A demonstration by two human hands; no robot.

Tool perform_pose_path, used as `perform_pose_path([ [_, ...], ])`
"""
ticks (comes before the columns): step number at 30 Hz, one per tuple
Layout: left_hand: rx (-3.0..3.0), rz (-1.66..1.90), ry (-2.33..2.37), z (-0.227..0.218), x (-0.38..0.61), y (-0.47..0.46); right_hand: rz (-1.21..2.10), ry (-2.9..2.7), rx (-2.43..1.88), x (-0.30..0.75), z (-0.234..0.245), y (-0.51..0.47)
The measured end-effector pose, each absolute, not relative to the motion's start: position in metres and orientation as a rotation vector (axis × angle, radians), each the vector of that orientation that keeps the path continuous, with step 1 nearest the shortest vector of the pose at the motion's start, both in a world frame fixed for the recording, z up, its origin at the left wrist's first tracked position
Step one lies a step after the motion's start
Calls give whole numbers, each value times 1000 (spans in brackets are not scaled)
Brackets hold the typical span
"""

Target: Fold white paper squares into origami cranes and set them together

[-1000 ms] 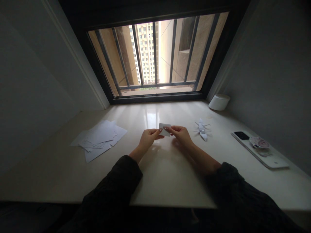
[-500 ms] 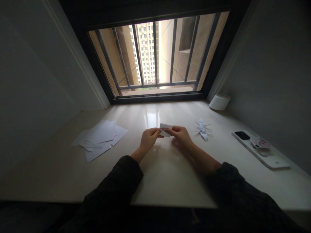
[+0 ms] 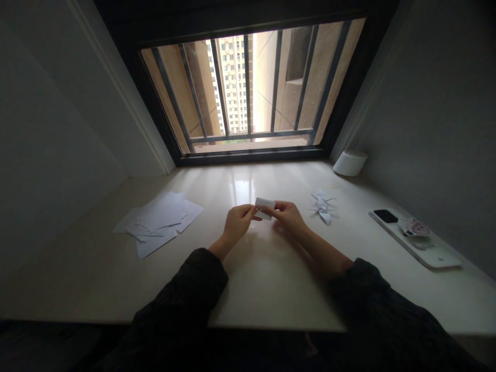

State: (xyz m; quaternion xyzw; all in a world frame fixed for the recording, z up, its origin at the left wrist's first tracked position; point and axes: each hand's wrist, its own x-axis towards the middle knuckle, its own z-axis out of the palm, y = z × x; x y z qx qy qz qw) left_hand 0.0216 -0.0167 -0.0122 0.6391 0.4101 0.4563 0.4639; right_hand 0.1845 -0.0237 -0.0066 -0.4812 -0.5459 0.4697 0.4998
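Note:
A small folded piece of white paper (image 3: 265, 202) is held between both hands above the middle of the pale sill. My left hand (image 3: 238, 222) pinches its left edge between thumb and fingers. My right hand (image 3: 289, 214) grips the right side, its thumb lying across the front of the paper. The fingers behind the paper are partly hidden. To the right of my right hand lie folded paper cranes (image 3: 324, 207), close together with thin points sticking out sideways.
Loose white paper sheets (image 3: 158, 219) lie in an untidy pile on the left. A phone (image 3: 418, 240) with a cartoon grip rests at the right. Near the window corner stands a white rounded object (image 3: 350, 163). A barred window (image 3: 251, 157) closes the far side.
My right thumb has shifted slightly left across the folded paper. Both hands otherwise keep their place and their hold.

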Motion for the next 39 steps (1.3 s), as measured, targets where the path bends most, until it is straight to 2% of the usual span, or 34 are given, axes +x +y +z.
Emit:
perform_pose_path([
  [11,1715,1073,1151,-15,16,-15,1142,-1362,-1204,189,-10,-23],
  [20,1724,1061,1179,-17,14,-12,1317,-1416,-1131,201,-8,-15],
  [27,1626,1110,1097,-16,18,-14,954,-1454,-1236,193,-12,-17],
  [39,1408,946,917,-12,22,-13,495,-1647,-1366,197,-11,-18],
])
